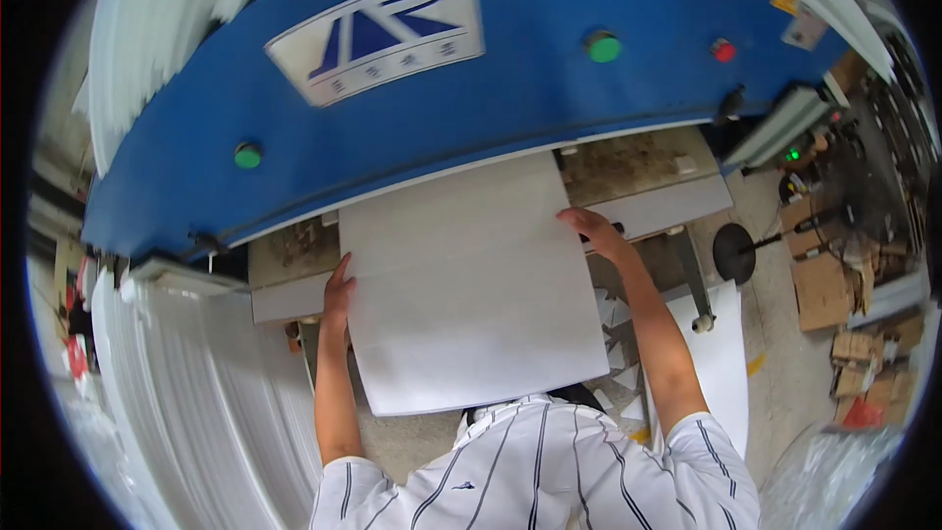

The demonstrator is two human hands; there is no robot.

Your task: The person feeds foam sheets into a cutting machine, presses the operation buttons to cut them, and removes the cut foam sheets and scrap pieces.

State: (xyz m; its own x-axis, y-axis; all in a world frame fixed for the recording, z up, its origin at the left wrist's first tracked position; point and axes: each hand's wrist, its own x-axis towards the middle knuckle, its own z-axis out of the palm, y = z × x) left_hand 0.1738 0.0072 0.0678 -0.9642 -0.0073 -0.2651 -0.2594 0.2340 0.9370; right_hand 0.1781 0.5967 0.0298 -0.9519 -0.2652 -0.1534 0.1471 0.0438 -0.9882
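Note:
A large white sheet (476, 294) lies partly on the bed of a blue machine (530, 69), its far end at the gap under the blue front panel and its near edge close to my striped shirt. My left hand (339, 292) is at the sheet's left edge, thumb and fingers closed on it. At the right edge, my right hand (592, 228) holds the sheet between thumb and fingers, near the machine's bed. The undersides of both grips are hidden.
Green buttons (603, 46) and a red button (723, 50) sit on the panel. White sheets are stacked (206, 373) at the left. White scraps (628, 376) lie on the floor. A black fan (844, 221) and cardboard (822, 291) stand at the right.

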